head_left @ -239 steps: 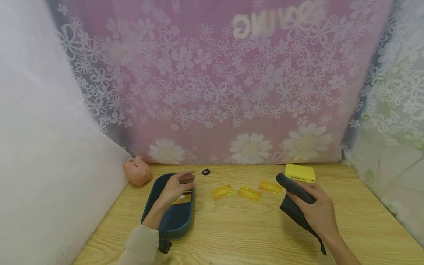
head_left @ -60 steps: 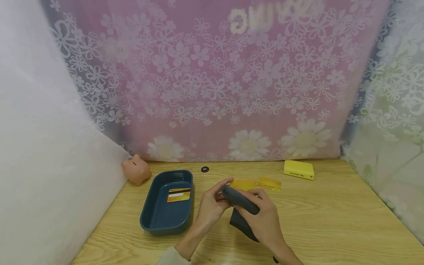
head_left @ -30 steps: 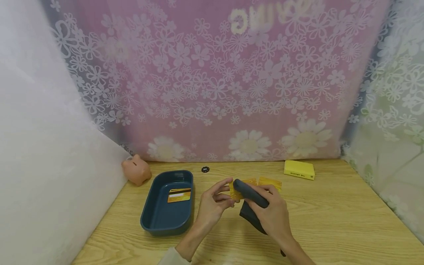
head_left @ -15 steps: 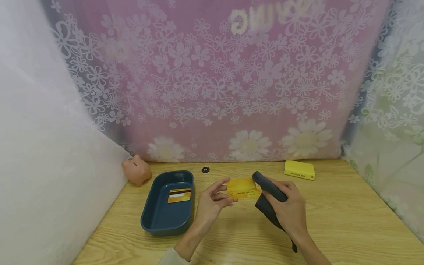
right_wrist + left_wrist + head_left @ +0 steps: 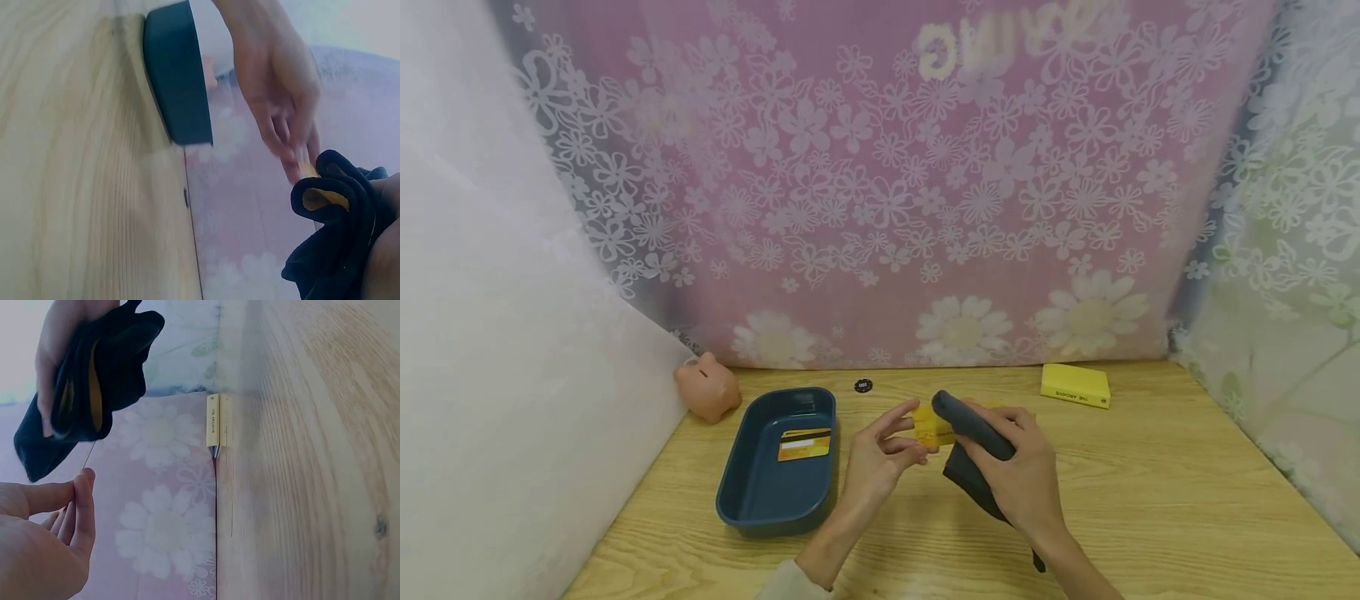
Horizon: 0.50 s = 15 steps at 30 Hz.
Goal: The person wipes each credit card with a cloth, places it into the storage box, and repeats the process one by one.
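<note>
My left hand (image 5: 874, 468) pinches the left end of a yellow bank card (image 5: 929, 427) between thumb and fingers, above the table. In the left wrist view the card shows only as a thin edge beyond the fingertips. My right hand (image 5: 1021, 471) grips a soft dark cloth pouch (image 5: 973, 429) with a cord hanging below. The pouch covers the card's right end in the head view. Yellow-orange shows within the pouch's folds (image 5: 325, 199) in the right wrist view; whether that is lining or cards I cannot tell. Behind my right hand, another yellow card (image 5: 1032, 415) is mostly hidden.
A blue tray (image 5: 726, 492) stands left of my hands, with striped yellow cards (image 5: 805, 450) inside. Behind it are a pink piggy bank (image 5: 707, 389) and a black chip (image 5: 863, 386). A yellow book (image 5: 1075, 385) lies at the back right, near the curtain (image 5: 880, 208).
Eight seconds ago my left hand was over the tray and three cards lay on the table. In the last half second my right hand moved left with the pouch, covering the card's right end.
</note>
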### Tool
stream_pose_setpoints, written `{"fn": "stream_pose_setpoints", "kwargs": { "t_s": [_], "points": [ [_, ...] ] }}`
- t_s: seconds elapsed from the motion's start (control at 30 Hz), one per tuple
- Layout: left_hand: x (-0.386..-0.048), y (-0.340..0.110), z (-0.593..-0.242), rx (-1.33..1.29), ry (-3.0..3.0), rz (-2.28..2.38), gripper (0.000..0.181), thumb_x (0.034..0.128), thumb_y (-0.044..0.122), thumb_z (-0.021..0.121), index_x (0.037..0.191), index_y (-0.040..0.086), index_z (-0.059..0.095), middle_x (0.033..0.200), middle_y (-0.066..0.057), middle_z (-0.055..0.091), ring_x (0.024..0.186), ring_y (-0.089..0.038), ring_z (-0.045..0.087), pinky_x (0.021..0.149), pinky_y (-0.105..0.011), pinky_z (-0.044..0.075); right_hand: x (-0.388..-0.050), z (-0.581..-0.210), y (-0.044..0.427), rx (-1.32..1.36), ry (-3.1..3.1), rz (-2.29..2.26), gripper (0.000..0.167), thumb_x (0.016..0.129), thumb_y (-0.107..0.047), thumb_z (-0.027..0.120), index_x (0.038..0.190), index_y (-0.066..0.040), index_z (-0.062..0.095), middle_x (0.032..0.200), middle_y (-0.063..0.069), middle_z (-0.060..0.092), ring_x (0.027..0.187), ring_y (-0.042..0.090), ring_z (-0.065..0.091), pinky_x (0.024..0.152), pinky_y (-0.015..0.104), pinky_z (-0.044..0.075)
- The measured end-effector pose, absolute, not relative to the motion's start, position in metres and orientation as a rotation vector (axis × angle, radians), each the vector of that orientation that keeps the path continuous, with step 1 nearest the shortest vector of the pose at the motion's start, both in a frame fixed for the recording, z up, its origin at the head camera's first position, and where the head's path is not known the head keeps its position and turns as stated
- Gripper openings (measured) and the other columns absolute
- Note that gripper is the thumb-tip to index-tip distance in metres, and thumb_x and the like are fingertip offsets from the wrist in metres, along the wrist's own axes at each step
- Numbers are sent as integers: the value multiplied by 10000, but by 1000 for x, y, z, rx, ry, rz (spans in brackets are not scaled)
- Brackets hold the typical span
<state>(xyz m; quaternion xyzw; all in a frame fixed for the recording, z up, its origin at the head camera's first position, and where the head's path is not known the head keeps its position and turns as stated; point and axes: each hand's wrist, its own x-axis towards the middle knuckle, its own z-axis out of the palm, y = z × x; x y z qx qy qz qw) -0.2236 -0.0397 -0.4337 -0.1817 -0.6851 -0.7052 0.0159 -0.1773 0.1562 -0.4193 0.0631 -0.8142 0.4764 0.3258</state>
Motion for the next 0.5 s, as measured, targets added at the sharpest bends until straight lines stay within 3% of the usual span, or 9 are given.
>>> {"fn": "stream_pose_setpoints", "kwargs": {
  "t_s": [0.2,0.33,0.43,0.5],
  "points": [
    [-223,-38,-434,-588,-2151,-2198,583,923,-47,741,1453,169,629,1311,-159,685,933,-236,773,820,-321,638,-175,-421,132,305,-2145,1281,463,816,-93,901,1245,-222,786,1087,-28,643,956,167,633,800,357,604],
    [-224,-38,-434,-613,-2188,-2116,570,922,-78,703,1422,191,661,1389,-128,652,876,-180,746,739,-225,568,-172,-422,121,325,-2188,1249,472,808,-109,909,1241,-253,787,1088,-41,647,948,154,625,805,404,586],
    [-223,-39,-434,-615,-2205,-2073,576,917,-83,700,1408,217,672,1430,-98,632,900,-170,726,709,-219,517,-171,-422,117,323,-2207,1239,486,803,-105,910,1245,-265,786,1095,-33,652,946,159,634,802,416,584],
    [-223,-39,-434,-613,-2196,-2088,574,914,-78,707,1408,211,672,1424,-105,636,942,-198,740,741,-222,547,-170,-422,117,318,-2212,1236,486,799,-99,912,1241,-260,788,1093,-28,654,942,163,638,799,418,585]
  ]
}}
